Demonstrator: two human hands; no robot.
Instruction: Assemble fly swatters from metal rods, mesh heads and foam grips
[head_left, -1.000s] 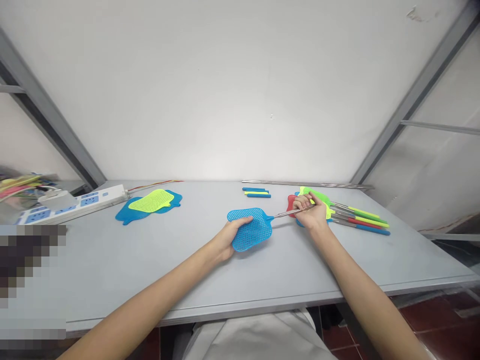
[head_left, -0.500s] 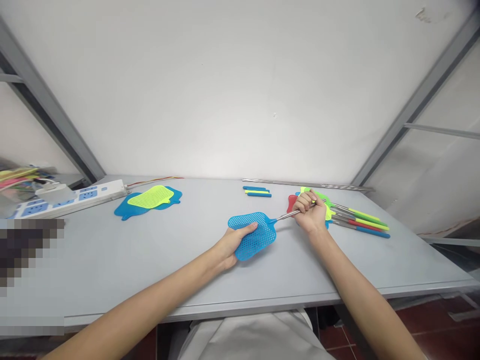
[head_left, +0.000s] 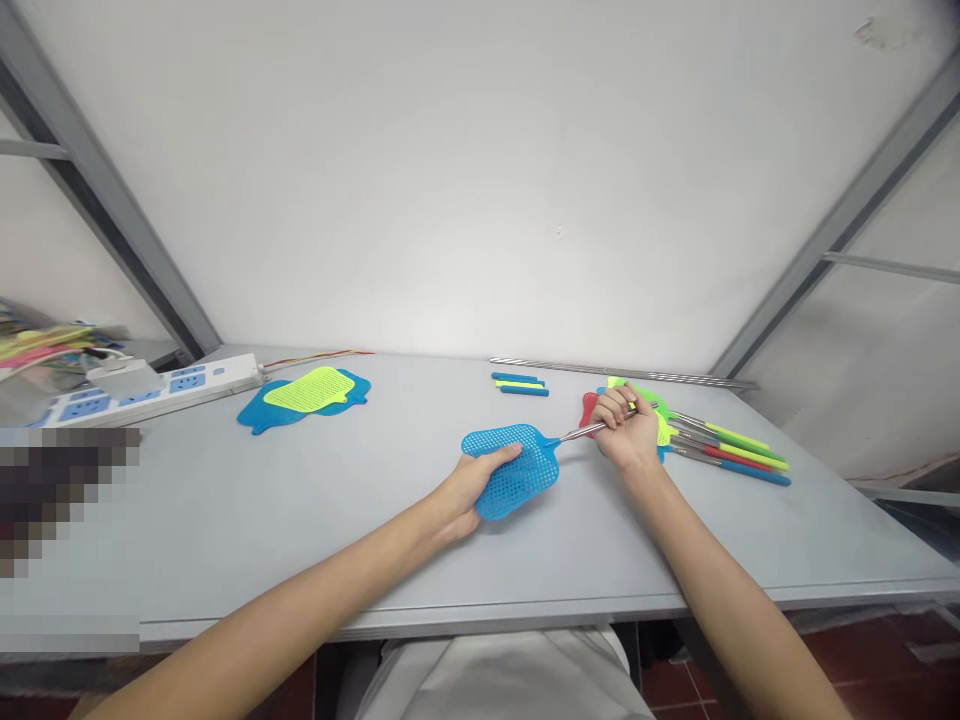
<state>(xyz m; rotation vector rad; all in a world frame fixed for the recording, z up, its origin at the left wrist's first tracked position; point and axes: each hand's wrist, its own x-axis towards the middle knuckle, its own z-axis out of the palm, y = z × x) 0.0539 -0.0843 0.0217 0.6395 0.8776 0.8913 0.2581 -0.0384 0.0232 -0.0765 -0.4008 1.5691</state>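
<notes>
Above the table, my left hand point(head_left: 480, 488) grips a blue perforated fly swatter head point(head_left: 525, 478), thumb on top and fingers beneath. From the head's neck a metal rod point(head_left: 581, 433) runs up to the right. My right hand point(head_left: 626, 425) is closed around that rod, whose far end sticks out a little past the fist. Behind and right of this hand lies a pile of fly swatters point(head_left: 731, 445) with green, yellow, red and blue grips. My right hand partly hides their heads.
Loose blue and yellow swatter heads point(head_left: 307, 390) lie at the left, near a white power strip point(head_left: 195, 385). Short blue and yellow grip tubes point(head_left: 521, 385) and long thin metal rods point(head_left: 615, 371) lie along the wall. A blurred heap sits at far left.
The whole view has shifted slightly, so everything appears a little further right. Both hands keep the same hold on the swatter head and the rod.
</notes>
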